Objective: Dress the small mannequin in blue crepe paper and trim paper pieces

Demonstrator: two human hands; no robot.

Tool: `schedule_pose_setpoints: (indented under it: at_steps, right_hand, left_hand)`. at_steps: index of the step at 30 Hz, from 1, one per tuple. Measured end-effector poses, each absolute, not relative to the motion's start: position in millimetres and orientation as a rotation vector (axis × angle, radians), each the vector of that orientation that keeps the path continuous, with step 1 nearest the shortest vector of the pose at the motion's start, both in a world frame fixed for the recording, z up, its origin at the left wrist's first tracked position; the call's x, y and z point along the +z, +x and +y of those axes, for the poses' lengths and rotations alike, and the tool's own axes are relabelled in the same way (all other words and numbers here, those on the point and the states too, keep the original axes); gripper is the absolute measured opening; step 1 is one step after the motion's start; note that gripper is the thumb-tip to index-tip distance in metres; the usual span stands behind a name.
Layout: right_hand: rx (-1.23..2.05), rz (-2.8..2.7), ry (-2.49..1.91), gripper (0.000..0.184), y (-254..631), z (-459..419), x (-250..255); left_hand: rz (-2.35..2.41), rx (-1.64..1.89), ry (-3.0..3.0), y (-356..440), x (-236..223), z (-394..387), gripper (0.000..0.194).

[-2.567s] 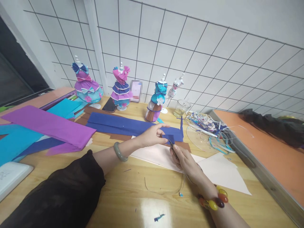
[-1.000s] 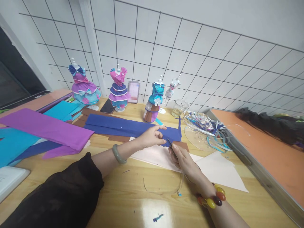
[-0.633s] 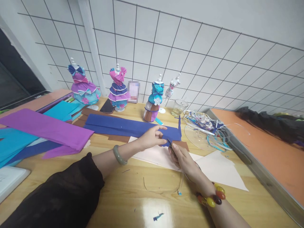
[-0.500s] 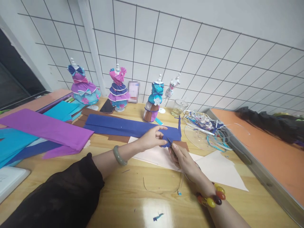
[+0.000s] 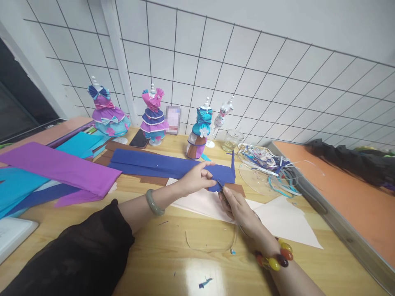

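Pinched between thumb and fingers of my left hand [image 5: 197, 179] is a small dark-blue piece [image 5: 214, 188] of thin cloth or paper, its lower edge curved. My right hand [image 5: 237, 205] is closed around small scissors [image 5: 222, 190]; their handles are mostly hidden by the fingers. The blades point up and left, right beside the blue piece. Behind both hands lies a long folded blue strip [image 5: 154, 163], with brown sheets [image 5: 236, 190] under it. A pale pink sheet [image 5: 197, 201] lies beneath my hands.
Dressed mini mannequins [image 5: 152, 115] and a bare-looking one [image 5: 224, 113] stand along the wall. A glass [image 5: 233, 140] and a heap of scraps [image 5: 262, 159] are at the right. Purple sheets [image 5: 61, 166] lie left. A cut scrap [image 5: 205, 283] lies near the front edge.
The blue piece in my left hand was square-cornered earlier; its lower edge now looks rounded and less of it shows. The scissors stay beside it, and the view has shifted slightly.
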State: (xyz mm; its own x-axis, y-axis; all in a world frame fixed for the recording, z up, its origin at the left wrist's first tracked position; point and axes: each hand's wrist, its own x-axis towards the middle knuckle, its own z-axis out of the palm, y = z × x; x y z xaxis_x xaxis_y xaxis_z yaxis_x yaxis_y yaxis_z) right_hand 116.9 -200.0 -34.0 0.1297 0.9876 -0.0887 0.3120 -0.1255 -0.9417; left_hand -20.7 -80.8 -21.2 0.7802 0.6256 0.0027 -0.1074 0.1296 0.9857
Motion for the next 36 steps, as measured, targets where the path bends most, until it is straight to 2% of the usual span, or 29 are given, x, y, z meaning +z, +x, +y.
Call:
schedule_pose_setpoints:
  at_steps: [36]
  right_hand:
    - [1.001,-1.325,-1.611,0.05,113.6,-199.1,-31.7]
  left_hand:
    - [0.483,0.509,1.384,-21.2,-25.4,-80.7,0.079]
